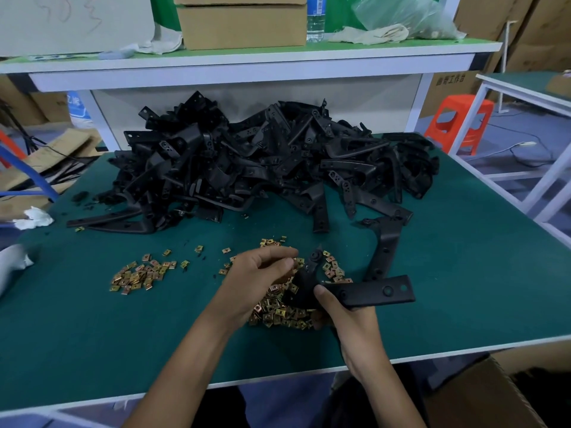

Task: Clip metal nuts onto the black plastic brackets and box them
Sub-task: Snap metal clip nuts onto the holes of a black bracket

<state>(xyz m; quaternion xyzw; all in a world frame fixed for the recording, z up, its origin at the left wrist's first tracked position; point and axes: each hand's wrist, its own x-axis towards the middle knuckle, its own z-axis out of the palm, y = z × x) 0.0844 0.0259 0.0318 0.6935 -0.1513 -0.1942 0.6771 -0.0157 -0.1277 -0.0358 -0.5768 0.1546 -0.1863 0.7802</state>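
Cardboard box (482, 393) sits closest, down at 5 o'clock, below the edge of the green surface (92, 335). Just past that edge, near 6 o'clock, the right hand (349, 316) holds a black bracket (380, 291) at its bend. Its fingers are curled under the bracket and the thumb lies on top. One arm of the bracket points to 3 o'clock and the other points up to 12 o'clock.

The left hand (259, 279) is beside it at 9 o'clock. Its fingers are curled and the tips pinch one gold nut (296, 264) right by the bracket's upper arm.

Under both hands lies a pile of nuts (284, 313). A smaller pile of nuts (139, 276) lies well apart at 9 o'clock. A loose bracket (386, 245) lies flat at 2 o'clock. A big heap of brackets (262, 162) fills the far side at 12 o'clock.
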